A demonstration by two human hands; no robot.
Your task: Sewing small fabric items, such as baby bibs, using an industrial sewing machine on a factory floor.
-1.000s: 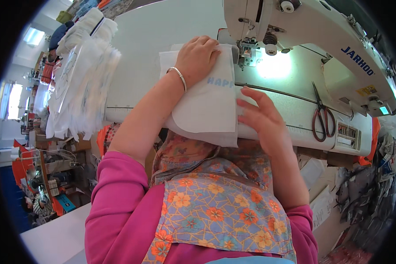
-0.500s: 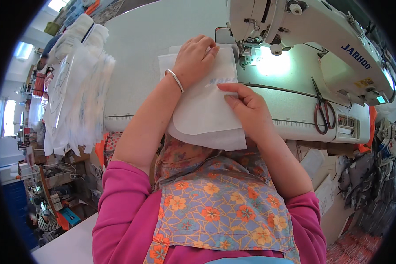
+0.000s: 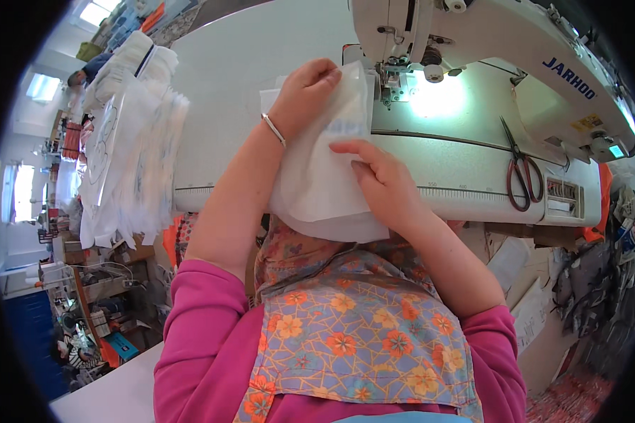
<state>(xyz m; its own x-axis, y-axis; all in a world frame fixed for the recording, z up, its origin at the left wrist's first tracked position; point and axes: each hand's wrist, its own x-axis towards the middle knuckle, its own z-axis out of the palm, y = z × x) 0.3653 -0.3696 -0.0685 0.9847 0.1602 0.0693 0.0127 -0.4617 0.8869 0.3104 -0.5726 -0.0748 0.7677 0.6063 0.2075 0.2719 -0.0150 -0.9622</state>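
Observation:
A white cloth piece with a rounded lower corner (image 3: 317, 187) lies in front of me, its near end hanging past the table's front edge. My left hand (image 3: 307, 90) pinches its far edge and holds it raised off a second white layer (image 3: 360, 230) underneath. Blue printed marks show faintly through it near the right side. Over the cloth's right side is my right hand (image 3: 384, 180), index finger stretched out onto the surface, thumb apart from it, the other fingers curled. The sewing machine's needle and presser foot area (image 3: 395, 88) is just right of the cloth.
Red-handled scissors (image 3: 521, 180) lie on the right of the machine table, beside a small inset tray (image 3: 564, 199). A tall stack of white cloth pieces (image 3: 134, 158) hangs over the table's left edge. Further off at the left, a person (image 3: 92, 69) is partly visible.
My left hand has lifted the far edge of the upper cloth, which now slants and creases. My right hand has slid slightly left and nearer me. The whole view has shifted a little.

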